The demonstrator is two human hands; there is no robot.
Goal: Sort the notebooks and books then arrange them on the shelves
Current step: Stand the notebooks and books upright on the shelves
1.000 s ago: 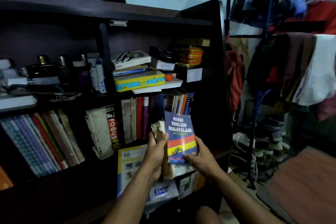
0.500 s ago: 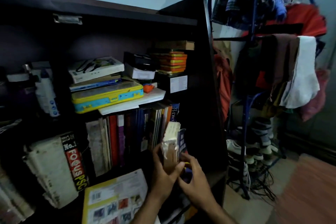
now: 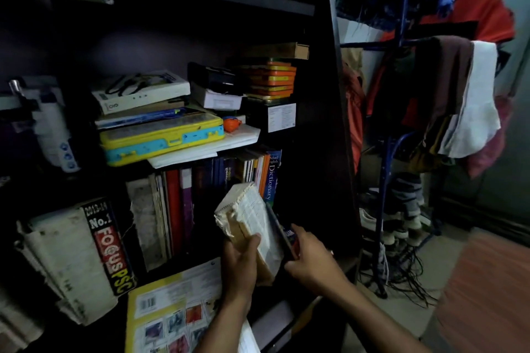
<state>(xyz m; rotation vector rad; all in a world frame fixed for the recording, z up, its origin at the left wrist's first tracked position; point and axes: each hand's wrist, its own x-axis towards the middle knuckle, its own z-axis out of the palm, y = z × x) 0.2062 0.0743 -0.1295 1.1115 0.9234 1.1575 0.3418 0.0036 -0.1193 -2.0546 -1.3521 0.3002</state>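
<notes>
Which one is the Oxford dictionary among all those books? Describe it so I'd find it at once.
Start at the dark bookcase and find the yellow and blue case lying flat on a shelf. On the shelf below stands a row of upright books; the Oxford dictionary is the last one at its right end. Its blue spine reads "Dictionary" in pale letters, next to orange spines.

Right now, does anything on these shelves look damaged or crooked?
Yes. The thick coverless dictionary gripped by the left hand and right hand has a torn, frayed spine. The fat white Focus PSC book leans sideways with worn, stained pages.
</notes>
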